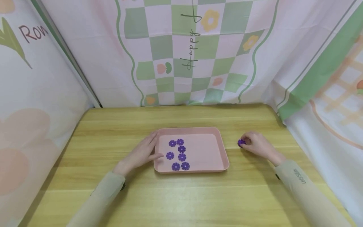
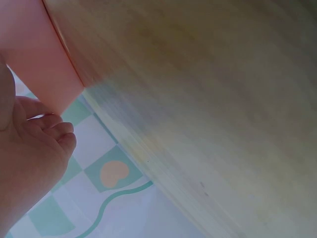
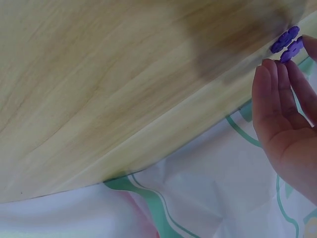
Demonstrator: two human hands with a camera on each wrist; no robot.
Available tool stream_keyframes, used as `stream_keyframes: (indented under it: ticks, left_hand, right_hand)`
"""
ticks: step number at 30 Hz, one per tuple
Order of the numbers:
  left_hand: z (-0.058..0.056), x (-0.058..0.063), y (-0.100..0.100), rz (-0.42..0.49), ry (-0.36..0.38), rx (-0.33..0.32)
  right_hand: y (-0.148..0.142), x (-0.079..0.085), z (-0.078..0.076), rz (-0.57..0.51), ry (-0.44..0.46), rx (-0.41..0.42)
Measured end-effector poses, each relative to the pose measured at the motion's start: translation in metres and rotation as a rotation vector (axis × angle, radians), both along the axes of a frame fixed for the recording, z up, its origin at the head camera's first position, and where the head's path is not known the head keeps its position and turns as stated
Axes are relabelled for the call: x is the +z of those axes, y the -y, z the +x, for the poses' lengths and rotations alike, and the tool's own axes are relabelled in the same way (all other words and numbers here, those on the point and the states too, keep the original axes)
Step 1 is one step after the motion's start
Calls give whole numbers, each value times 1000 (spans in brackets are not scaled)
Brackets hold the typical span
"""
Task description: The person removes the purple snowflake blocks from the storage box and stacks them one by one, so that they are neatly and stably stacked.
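Observation:
A pink tray [image 1: 205, 153] lies on the table with several purple flower-shaped discs [image 1: 181, 157] in its left half. My left hand [image 1: 143, 151] rests at the tray's left rim, its thumb reaching over the inside. The left wrist view shows that hand [image 2: 37, 144] against the pink tray wall [image 2: 42, 54]. Off to the right of the tray, my right hand [image 1: 258, 144] pinches a purple flower disc [image 1: 241, 143]. Two discs show in the right wrist view: one [image 3: 292, 49] at the fingertips, the other [image 3: 285, 39] close beside it; whether they touch cannot be told.
The wooden table [image 1: 181, 201] extends around the tray on all sides. Behind it hangs a green-and-white checked curtain [image 1: 193, 56]. White printed cloth stands along the left [image 1: 37, 104] and the right [image 1: 320, 126].

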State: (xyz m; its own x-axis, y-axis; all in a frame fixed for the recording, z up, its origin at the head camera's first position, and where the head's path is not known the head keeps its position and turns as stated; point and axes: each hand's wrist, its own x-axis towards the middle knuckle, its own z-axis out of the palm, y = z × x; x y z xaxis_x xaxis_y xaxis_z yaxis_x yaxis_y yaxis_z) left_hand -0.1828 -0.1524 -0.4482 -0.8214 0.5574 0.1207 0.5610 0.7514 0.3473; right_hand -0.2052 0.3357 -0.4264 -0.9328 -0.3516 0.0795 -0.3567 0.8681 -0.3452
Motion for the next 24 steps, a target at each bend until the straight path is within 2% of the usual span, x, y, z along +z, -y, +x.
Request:
stream_keyframes:
  ticks: [24]
  left_hand:
    - [0,2,1,-7,21,5]
  right_hand:
    - [1,-1,1,37,-8,17]
